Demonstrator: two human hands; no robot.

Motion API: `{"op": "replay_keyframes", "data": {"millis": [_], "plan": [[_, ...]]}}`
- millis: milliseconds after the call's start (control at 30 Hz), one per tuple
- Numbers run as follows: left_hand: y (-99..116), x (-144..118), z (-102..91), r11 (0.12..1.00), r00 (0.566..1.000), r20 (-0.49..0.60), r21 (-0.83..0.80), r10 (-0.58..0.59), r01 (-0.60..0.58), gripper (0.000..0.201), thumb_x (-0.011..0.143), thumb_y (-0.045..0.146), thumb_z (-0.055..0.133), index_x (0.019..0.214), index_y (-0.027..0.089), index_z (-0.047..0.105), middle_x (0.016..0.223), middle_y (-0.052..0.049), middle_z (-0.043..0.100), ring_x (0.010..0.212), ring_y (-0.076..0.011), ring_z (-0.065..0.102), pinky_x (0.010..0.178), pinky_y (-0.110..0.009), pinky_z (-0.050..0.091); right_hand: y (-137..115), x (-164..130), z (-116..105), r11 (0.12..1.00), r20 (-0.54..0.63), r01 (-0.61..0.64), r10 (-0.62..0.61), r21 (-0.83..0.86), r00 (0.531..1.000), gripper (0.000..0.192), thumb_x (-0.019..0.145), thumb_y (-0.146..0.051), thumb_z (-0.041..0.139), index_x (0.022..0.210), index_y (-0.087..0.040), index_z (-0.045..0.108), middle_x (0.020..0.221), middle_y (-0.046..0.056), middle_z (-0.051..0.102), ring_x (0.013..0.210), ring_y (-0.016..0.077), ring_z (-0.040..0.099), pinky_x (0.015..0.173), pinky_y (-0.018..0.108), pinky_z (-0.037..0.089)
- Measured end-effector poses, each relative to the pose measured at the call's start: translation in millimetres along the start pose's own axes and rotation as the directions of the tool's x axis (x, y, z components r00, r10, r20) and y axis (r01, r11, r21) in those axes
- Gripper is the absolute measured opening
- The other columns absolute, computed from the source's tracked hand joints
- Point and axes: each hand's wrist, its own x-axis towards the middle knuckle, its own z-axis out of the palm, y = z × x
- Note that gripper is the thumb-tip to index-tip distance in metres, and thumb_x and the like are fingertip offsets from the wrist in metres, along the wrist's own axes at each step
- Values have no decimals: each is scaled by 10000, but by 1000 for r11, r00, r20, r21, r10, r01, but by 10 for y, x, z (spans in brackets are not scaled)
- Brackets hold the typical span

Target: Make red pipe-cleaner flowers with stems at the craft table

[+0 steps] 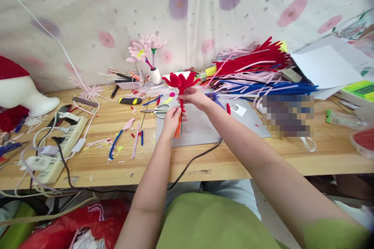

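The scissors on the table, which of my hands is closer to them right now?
Left. Your left hand grips the flower stem just right of the scissors, nearly beside the handles. Your right hand pinches the red flower higher up, farther to the right.

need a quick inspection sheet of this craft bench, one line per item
surface: pale wooden table with a grey cutting mat in the middle
job's things: red pipe-cleaner flower held upright over the mat, orange stems hanging below
clutter: white-handled scissors, heap of red, pink and blue pipe cleaners, cut scraps, pink flowers in a white vase
hands: left hand grips the stem low; right hand pinches it under the petals
cables: white power strip with plugs, black cord over the table edge
surroundings: flowered curtain behind, red plastic bag below
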Motion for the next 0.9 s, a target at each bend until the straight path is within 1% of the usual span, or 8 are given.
{"op": "replay_keyframes", "data": {"millis": [133,267,400,533,600,700,767,900], "plan": [[-1,5,-4,998,1000,-18,67,10,-9,169,723,242,611,845,128,585,715,-9,593,553,-72,529,511,-214,492,-2,11,24,1000,-25,7,-7,-22,1000,228,581,-166,728,737,-137,565,677,25,645,636,118,617,615,258,515],[-25,20,-18,962,993,-62,261,99,-80,120,748,250,576,809,148,588,721,-20,598,527,-86,503,479,-216,457,-7,17,64,998,-60,28,-31,-50,998,265,539,-186,749,708,-144,549,657,8,627,626,115,605,597,246,510],[-14,-3,-17,830,954,-74,516,289,-211,52,756,206,561,725,182,595,736,-47,576,709,-155,551,646,-253,449,54,60,123,993,-143,52,-66,-103,988,323,485,-225,777,678,-157,528,617,-13,596,584,105,571,549,228,488],[-5,-4,16,758,925,-137,620,355,-199,105,750,134,539,666,191,565,729,-58,542,830,-192,538,750,-275,422,127,91,191,975,-304,77,-139,-207,942,337,482,-259,778,665,-172,508,614,-25,565,611,107,550,575,237,482],[-15,18,22,815,942,-158,556,297,-164,97,755,142,535,677,189,569,690,-39,519,735,-165,529,693,-257,435,126,71,198,980,-296,94,-144,-177,944,311,521,-262,761,702,-171,525,664,-14,591,649,108,560,610,239,487],[-24,45,12,954,986,-116,288,116,-78,94,781,204,519,715,171,577,611,14,459,511,-87,429,543,-214,436,80,9,156,1000,-69,24,-25,-17,997,267,605,-248,721,806,-158,572,782,28,653,681,106,592,653,245,498],[-9,41,0,998,999,-36,55,-4,6,111,779,246,532,738,153,577,579,43,423,440,-48,358,487,-191,427,46,-26,108,997,59,-55,52,52,997,257,625,-216,711,842,-148,592,818,52,674,688,109,610,647,238,503],[49,3,-11,983,992,58,-142,-111,118,177,725,305,614,740,132,578,620,31,498,478,-39,448,532,-208,474,21,-32,45,997,22,-72,71,38,997,204,610,-158,716,780,-128,606,736,52,677,615,109,604,536,209,487]]}}
